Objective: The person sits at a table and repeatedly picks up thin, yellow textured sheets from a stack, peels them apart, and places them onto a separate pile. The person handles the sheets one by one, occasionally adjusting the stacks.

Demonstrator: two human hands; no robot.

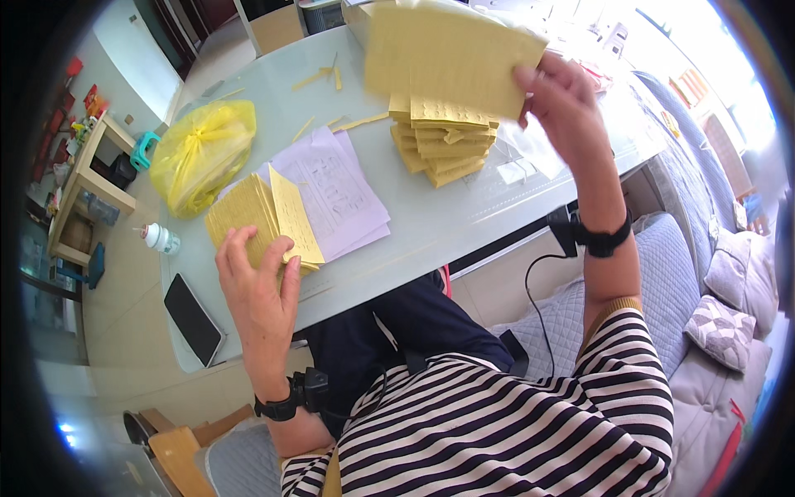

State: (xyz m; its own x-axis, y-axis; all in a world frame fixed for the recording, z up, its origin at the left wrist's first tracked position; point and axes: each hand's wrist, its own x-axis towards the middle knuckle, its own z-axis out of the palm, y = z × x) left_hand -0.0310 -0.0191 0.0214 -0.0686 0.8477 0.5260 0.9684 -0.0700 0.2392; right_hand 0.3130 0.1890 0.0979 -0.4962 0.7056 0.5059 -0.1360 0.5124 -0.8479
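Observation:
My right hand (562, 102) grips the right edge of a yellow paper sheet (456, 56), blurred and raised over a layered pile of folded yellow paper (450, 149). My left hand (261, 273) rests with spread, bent fingers on a stack of yellow paper (245, 211) at the table's left part. The top leaf of that stack (295, 217) stands partly lifted at its right side and bears rows of small marks. Beneath and beside the stack lie pale purple sheets (348, 211) with printing on them.
A knotted yellow plastic bag (208, 155) sits at the left of the glass-topped table (422, 248). A dark-screened phone or tablet (194, 320) and a white bottle (160, 238) are near the left edge. Yellow paper strips (317, 77) lie at the back. A padded sofa (664, 273) stands at right.

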